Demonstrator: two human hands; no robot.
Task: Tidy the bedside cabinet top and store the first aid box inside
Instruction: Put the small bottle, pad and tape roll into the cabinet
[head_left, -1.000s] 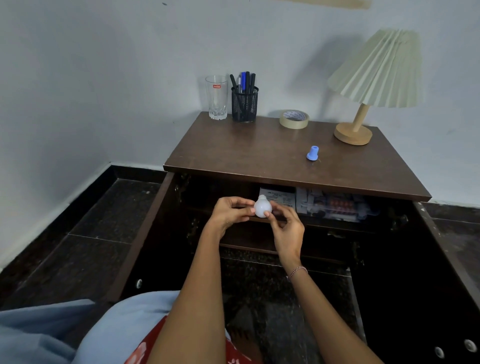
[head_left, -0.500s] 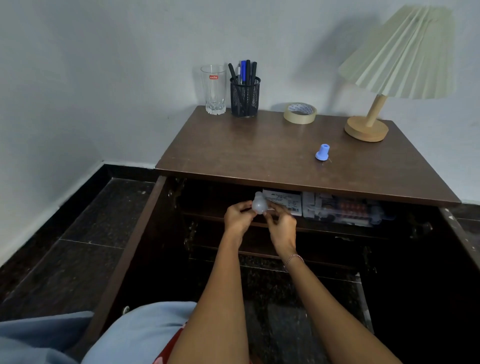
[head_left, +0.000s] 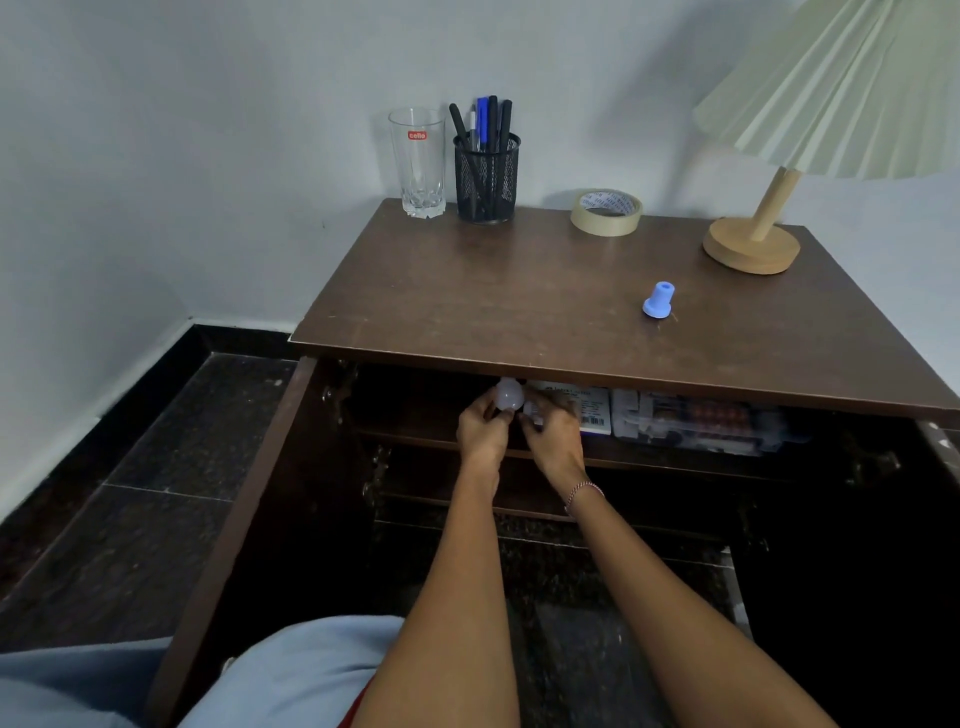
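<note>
A small white bulb-shaped object (head_left: 508, 395) sits between my left hand (head_left: 483, 428) and my right hand (head_left: 553, 434), just under the front edge of the brown cabinet top (head_left: 519, 296). Both hands pinch it at the mouth of the upper shelf. Behind my right hand on that shelf lie a white labelled box (head_left: 592, 410) and a clear plastic box (head_left: 696, 421) with reddish contents. A small blue cap (head_left: 658, 300) stands alone on the cabinet top toward the right.
At the back of the top stand a drinking glass (head_left: 418, 163), a black mesh pen holder (head_left: 487, 176), a tape roll (head_left: 605, 212) and a lamp (head_left: 753, 244) with a pleated shade. The left cabinet door (head_left: 234, 519) hangs open. Dark tiled floor lies to the left.
Both hands have carried the white object forward from in front of the cabinet to the edge of the upper shelf. My head has come closer to the cabinet.
</note>
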